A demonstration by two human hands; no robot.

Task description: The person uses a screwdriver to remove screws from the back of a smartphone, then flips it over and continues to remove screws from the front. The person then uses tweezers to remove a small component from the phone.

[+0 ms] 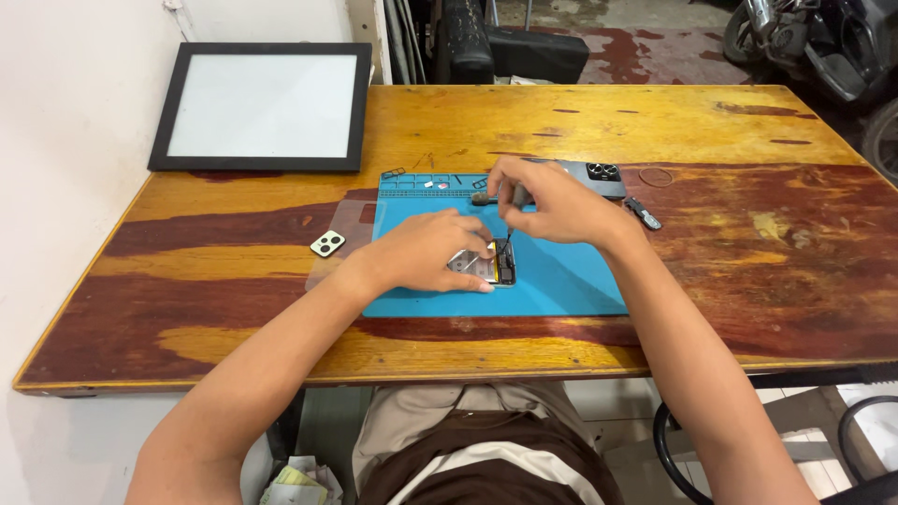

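Opened phone (488, 265) lies on blue work mat (561, 281), mid wooden table (748, 281). Left hand (426, 251) rests flat over phone, fingers curled down, pinning it. Right hand (552, 201) pinches screwdriver (510, 210), held near upright, tip at phone's upper edge. Phone back cover (599, 176) lies at mat's far edge. Small camera-lens piece (327, 244) left of mat. Black-framed white panel (262, 105) at far left.

Both forearms bare to above the elbow; no sleeves, watch, rings or gloves visible on left hand (426, 252) or right hand (552, 201). Lap: beige-grey trousers (421, 421). Over them, dark brown garment (486, 468) with pale cream band across it.
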